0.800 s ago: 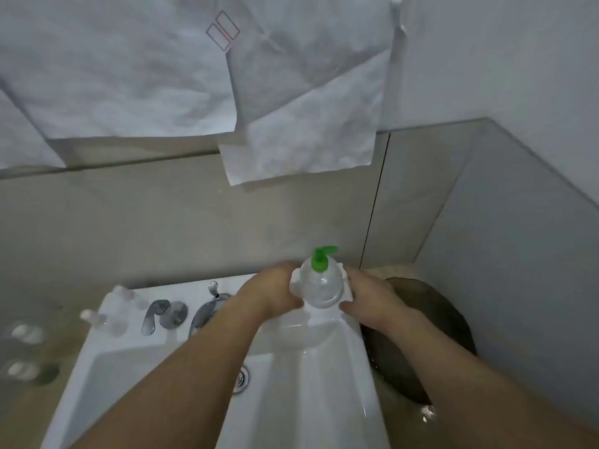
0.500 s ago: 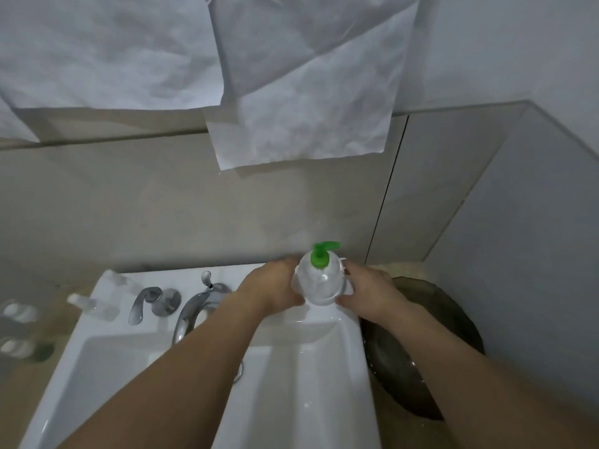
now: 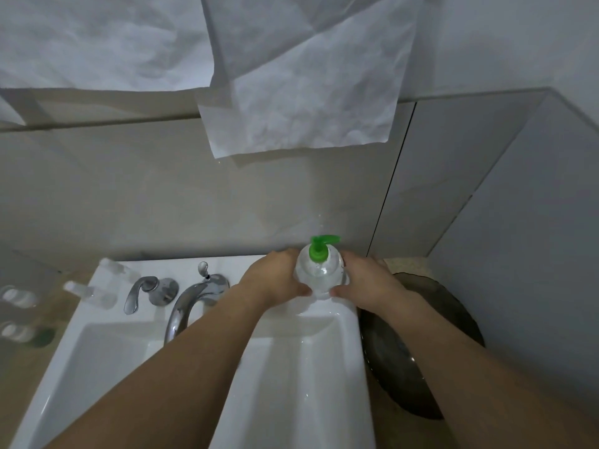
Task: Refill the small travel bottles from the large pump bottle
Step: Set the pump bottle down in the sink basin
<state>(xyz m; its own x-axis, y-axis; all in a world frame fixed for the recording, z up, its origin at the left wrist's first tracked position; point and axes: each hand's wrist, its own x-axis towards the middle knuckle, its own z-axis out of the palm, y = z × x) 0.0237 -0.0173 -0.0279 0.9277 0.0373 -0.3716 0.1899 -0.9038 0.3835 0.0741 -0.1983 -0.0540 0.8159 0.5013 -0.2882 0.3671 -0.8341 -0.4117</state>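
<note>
A large clear pump bottle [image 3: 319, 276] with a green pump head [image 3: 320, 250] stands at the back right corner of the white sink [image 3: 337, 377]. My left hand [image 3: 275, 277] grips its left side and my right hand [image 3: 363, 280] grips its right side, thumbs meeting in front. Two small clear travel bottles [image 3: 94, 294] lie at the sink's back left corner, one [image 3: 115, 269] behind the other. Their openings are too blurred to make out.
A chrome faucet [image 3: 191, 301] and lever handle [image 3: 142, 293] sit behind the basin. A dark round bowl [image 3: 421, 351] lies right of the sink by the wall. Blurred round lids [image 3: 19, 298] rest on the counter at far left. Paper sheets [image 3: 298, 79] hang above.
The view has shifted slightly, so the sink sits more to the left. Both hands stay wrapped round the pump bottle at the same corner.
</note>
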